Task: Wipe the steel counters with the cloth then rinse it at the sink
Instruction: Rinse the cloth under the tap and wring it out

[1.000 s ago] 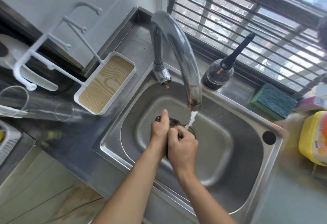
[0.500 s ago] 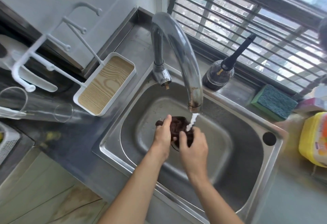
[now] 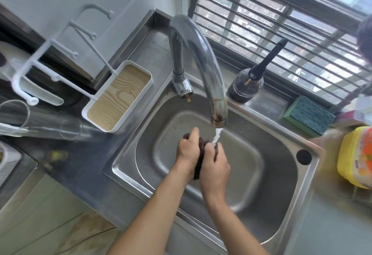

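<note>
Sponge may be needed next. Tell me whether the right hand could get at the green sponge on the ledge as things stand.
Probably yes, once freed. The right hand now grips the cloth with the left hand; nothing stands between it and the green sponge beyond the sink rim.

Both bare forearms come up from the bottom edge of the frame and angle in toward each other, meeting around the middle. The left hand (image 3: 188,152) sits a bit higher in the frame, back of the hand facing up, fingers curled over with the thumb poking up toward the top. The right hand (image 3: 215,169) is just below and to the right of it, nearly touching, fingers also curled in tight. Both wrists look fairly straight, no sleeves in sight.
</note>
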Available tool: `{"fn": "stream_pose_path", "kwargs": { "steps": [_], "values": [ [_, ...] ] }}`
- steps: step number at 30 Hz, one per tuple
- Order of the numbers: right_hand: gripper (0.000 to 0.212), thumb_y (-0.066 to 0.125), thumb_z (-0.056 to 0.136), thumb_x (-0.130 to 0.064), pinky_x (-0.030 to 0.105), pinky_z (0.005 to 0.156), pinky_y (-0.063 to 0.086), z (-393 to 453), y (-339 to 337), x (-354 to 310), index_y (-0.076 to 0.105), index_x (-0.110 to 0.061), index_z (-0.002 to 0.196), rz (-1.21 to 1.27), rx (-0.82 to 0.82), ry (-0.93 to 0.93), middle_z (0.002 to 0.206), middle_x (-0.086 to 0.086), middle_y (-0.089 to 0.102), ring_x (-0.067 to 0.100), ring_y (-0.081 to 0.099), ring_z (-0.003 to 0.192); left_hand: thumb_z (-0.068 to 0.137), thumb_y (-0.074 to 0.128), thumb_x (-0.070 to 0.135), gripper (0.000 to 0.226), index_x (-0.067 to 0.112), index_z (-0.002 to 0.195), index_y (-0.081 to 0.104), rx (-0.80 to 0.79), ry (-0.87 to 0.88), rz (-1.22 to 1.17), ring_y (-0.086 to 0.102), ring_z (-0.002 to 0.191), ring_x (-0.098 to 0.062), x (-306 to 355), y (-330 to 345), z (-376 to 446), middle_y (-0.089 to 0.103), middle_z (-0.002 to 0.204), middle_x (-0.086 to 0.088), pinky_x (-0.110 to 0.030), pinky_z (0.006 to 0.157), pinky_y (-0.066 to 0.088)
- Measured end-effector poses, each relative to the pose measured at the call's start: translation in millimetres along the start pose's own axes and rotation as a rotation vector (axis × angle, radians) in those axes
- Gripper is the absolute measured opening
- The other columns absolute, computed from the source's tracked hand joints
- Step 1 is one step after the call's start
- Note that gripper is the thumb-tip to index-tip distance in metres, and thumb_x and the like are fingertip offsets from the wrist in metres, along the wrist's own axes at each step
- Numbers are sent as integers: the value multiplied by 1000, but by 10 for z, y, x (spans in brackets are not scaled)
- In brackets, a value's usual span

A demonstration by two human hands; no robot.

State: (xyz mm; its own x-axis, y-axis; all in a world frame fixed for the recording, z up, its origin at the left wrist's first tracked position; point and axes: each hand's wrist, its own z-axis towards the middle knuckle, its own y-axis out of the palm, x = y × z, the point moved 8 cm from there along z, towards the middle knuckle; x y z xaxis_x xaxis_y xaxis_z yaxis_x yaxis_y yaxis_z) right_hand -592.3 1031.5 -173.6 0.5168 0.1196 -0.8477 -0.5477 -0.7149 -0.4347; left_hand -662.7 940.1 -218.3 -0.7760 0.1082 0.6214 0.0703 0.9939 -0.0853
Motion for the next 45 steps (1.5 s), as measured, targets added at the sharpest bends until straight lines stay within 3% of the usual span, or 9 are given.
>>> {"fn": "stream_pose_path", "kwargs": {
  "steps": [3,8,15,20,26,31,38,43,45],
  "values": [
    [37,42,88,-47,36,69,42,-91,-6,-53,58,-17,74,-16,26,-86,68,-2,63,20,57,69,94,56,43,46,6,68,64,55,-68,-30,66,75,-23,-88,-57,21,69,72,-4,-31,73,53],
    [50,42,86,-53,43,78,50,716,-121,524,63,-10,73,18,121,312,76,6,70,34,64,82,95,58,33,31,8,85,72,-198,-20,43,67,77,-19,-299,269,-232,71,81,-8,-27,66,53],
    [23,52,96,-30,29,68,47,344,-184,331,59,-16,79,468,2,273,78,-1,61,10,55,71,89,53,67,71,6,125,59,-40,-194,-109,68,106,-22,-378,-29,11,69,118,-6,-38,98,54],
    [37,45,90,-47,36,67,43,19,106,168,60,-16,76,18,-47,-82,71,0,66,19,57,68,94,57,40,39,8,76,71,-41,-243,-195,67,68,-22,-357,69,-134,71,72,-6,-25,59,55],
    [36,49,96,-33,38,69,43,445,12,321,56,-16,64,106,33,318,64,-3,62,24,56,72,80,60,40,35,10,62,67,-113,-39,-13,64,63,-21,-211,159,-189,65,62,-5,-31,56,54],
    [30,53,87,-30,31,63,36,-107,36,-105,41,-25,59,-47,-67,-79,57,-11,53,7,46,56,98,55,39,44,8,68,61,66,-94,-44,62,65,-18,-140,-105,-35,62,66,-2,-25,62,48],
    [39,48,92,-40,41,77,51,762,-124,411,65,-12,72,134,72,400,73,3,69,29,63,77,94,57,27,22,11,83,69,-118,-58,-32,70,78,-22,-283,148,-209,74,86,-9,-26,59,56],
    [7,59,89,-16,35,73,48,716,-85,375,64,-18,85,571,-148,411,78,0,63,18,59,78,95,52,48,44,15,117,70,-316,-248,-145,72,95,-31,-486,176,-210,75,107,-14,-50,77,61],
    [15,54,80,-8,31,69,48,595,-102,372,64,-17,86,542,-238,342,75,-1,62,15,58,73,95,57,30,33,5,112,70,-205,-185,-220,71,80,-31,-430,86,-102,74,100,-19,-40,63,60]
  ]
}}
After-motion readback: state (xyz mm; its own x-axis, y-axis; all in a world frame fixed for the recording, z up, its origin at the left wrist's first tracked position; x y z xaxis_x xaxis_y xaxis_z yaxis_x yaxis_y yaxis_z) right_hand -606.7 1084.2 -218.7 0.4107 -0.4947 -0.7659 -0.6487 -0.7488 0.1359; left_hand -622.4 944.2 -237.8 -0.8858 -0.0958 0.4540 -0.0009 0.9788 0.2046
